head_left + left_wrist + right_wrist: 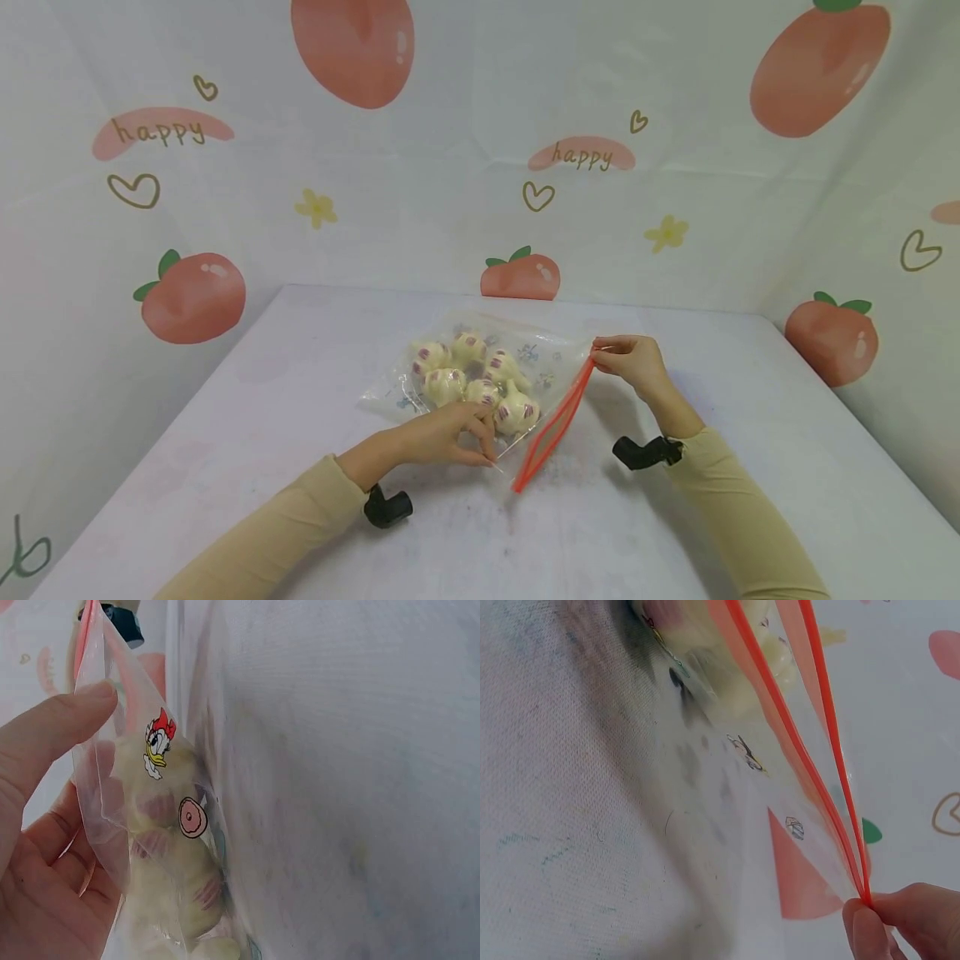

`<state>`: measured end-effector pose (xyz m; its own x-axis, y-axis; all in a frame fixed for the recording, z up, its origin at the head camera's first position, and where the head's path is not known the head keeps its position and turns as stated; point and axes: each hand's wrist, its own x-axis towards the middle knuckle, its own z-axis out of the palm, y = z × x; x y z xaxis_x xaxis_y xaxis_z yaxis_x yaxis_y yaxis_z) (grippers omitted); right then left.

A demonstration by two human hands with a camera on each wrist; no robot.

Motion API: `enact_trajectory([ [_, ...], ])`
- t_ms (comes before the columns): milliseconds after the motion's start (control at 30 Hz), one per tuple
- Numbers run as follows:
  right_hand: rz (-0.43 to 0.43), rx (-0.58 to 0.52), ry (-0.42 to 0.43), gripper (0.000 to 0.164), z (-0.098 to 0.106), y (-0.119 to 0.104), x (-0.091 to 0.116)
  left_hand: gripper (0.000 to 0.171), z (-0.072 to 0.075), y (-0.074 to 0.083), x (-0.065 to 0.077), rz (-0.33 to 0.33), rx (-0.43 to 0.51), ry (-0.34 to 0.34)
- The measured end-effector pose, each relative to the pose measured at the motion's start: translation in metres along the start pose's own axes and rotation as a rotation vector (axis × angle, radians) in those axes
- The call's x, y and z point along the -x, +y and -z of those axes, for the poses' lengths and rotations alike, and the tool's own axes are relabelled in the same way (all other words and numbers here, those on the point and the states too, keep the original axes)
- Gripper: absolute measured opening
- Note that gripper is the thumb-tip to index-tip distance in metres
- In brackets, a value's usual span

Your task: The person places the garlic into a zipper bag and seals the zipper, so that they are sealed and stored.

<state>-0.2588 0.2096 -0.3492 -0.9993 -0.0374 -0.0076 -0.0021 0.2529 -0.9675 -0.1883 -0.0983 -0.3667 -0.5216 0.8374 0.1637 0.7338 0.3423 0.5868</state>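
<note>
A clear plastic zip bag [558, 354] with small cartoon prints lies tilted over the table, its red zip strip [519, 483] facing right. The two red edges stand apart in the middle and meet at the ends. Inside sit several cream garlic bulbs [445, 387] with purple streaks. My left hand [453, 433] pinches the bag's near edge, thumb on one side and fingers behind; in the left wrist view the thumb [94, 705] presses the film. At the far end of the zip, my right hand [633, 362] pinches the corner between thumb and fingertips.
The white table [225, 467] reaches back to a pale cloth backdrop [435, 217] printed with fruit, hearts and flowers. A black wrist device [387, 507] hangs below the left sleeve, and another black device [645, 452] sits at the right wrist.
</note>
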Motion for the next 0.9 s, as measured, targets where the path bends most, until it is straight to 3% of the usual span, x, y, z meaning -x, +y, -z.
enact_trajectory([
  [200, 0.001, -0.011, -0.002, 0.040, 0.000, 0.001, -0.001, 0.005, 0.001, 0.000, 0.000, -0.003, 0.000, -0.011],
  [533, 0.047, 0.078, -0.030, 0.036, 0.000, 0.000, 0.003, 0.004, 0.005, 0.006, 0.001, 0.014, -0.062, -0.040],
  [700, 0.066, 0.111, -0.026, 0.033, -0.001, 0.000, 0.005, 0.006, 0.017, 0.013, -0.004, -0.033, -0.059, -0.049],
  [900, 0.082, 0.114, -0.024, 0.034, -0.003, 0.000, 0.005, 0.009, 0.037, 0.021, -0.024, -0.023, -0.087, -0.017],
])
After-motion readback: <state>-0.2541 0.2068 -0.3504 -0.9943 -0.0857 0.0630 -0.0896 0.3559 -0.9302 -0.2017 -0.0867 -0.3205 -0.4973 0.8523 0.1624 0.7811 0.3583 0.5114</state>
